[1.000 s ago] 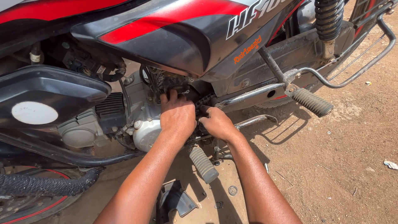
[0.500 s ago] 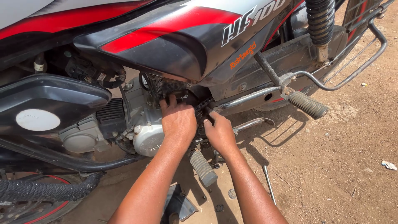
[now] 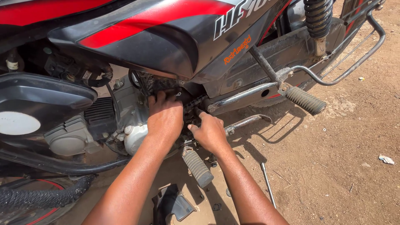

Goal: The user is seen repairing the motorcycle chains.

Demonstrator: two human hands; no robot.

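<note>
Black and red bodywork of one motorcycle (image 3: 175,37) fills the upper half of the frame, parked on bare brown dirt (image 3: 350,166) in hard sunlight. Two ribbed footpegs show: one (image 3: 198,167) low at the centre, one (image 3: 305,100) to the right of centre. One coiled shock spring (image 3: 318,18) stands at the upper right, and one grey engine (image 3: 125,121) sits left of centre. One thin metal rod (image 3: 268,185) lies on the ground at the lower centre right, and one dark plastic cover piece (image 3: 173,204) lies at the bottom centre.

Two bare forearms rise from the bottom edge toward the middle. The left hand (image 3: 166,116) reaches up into the dark gap behind the engine, back of the hand to the camera, fingers bent and close together; their tips are lost in shadow, so I cannot tell what they press or hold. The right hand (image 3: 210,131) sits just beside it to the right, fingers curled together and pinching at the drive chain (image 3: 196,102), which runs in the centre of the frame from the gap toward the silver side rail. Whether the grip is firm cannot be told.

A small pale scrap (image 3: 385,159) lies on the dirt at the far right.
</note>
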